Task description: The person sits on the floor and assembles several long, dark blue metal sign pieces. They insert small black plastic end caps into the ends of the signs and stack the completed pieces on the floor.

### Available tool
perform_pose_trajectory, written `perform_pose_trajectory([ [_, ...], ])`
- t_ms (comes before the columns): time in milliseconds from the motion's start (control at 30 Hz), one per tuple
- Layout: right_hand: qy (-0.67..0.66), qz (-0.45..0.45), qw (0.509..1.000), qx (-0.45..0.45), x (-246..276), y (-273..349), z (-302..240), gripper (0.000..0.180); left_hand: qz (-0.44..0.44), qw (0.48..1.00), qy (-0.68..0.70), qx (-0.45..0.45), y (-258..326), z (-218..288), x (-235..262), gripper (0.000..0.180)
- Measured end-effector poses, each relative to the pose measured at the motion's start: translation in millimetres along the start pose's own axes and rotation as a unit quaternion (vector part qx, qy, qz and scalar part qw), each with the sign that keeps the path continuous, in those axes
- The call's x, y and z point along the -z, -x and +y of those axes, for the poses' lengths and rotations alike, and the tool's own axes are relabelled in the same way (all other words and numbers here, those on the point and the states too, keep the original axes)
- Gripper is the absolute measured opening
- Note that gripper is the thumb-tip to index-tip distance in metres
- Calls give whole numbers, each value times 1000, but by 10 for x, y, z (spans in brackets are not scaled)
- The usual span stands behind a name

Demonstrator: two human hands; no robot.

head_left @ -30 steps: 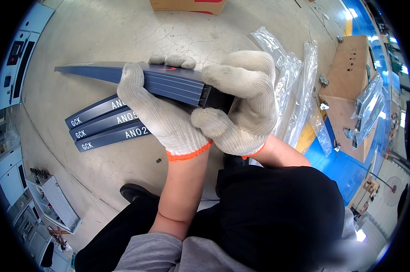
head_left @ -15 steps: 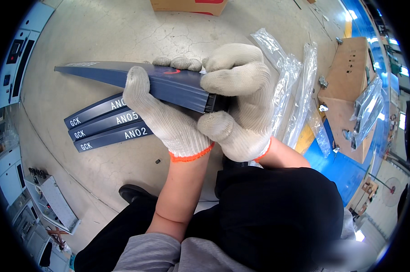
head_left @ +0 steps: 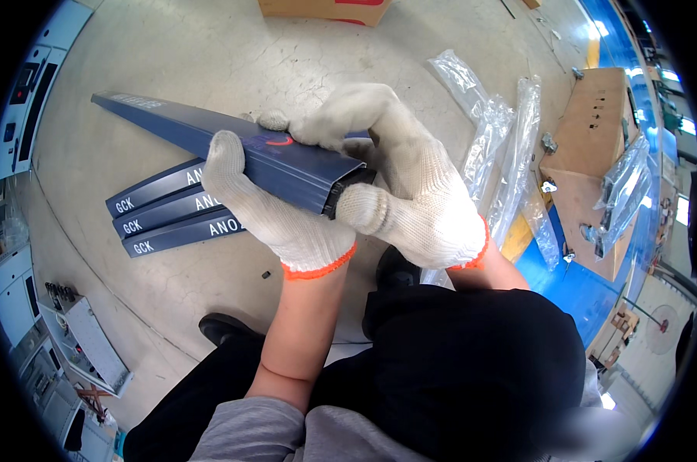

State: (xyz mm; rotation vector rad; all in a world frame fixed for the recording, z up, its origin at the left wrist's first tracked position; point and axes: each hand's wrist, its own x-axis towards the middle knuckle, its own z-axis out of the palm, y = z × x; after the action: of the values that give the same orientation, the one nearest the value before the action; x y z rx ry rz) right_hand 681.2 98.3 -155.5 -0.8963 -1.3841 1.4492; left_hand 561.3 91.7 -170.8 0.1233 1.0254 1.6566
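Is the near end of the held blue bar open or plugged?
Plugged: a black piece fills the end of the blue bar, under the right hand thumb.

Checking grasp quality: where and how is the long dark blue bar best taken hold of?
Near its open end, wrapped across the narrow width from below and the side, as the left hand does. The bar is long, flat-sided and tilted, so the right hand steadies the end.
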Motion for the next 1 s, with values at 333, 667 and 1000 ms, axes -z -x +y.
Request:
perform_pose_trajectory([
  [333,154,4,987,-35,-58,-43,7,31,-47,998,-13,43,-101,-76,151,65],
  [667,268,-18,960,85,129,45,349,50,-64,833,-335,-436,-263,-437,556,59],
  [1000,207,3,965,161,-15,-43,412,80,-123,925,-269,-239,16,-90,690,48],
])
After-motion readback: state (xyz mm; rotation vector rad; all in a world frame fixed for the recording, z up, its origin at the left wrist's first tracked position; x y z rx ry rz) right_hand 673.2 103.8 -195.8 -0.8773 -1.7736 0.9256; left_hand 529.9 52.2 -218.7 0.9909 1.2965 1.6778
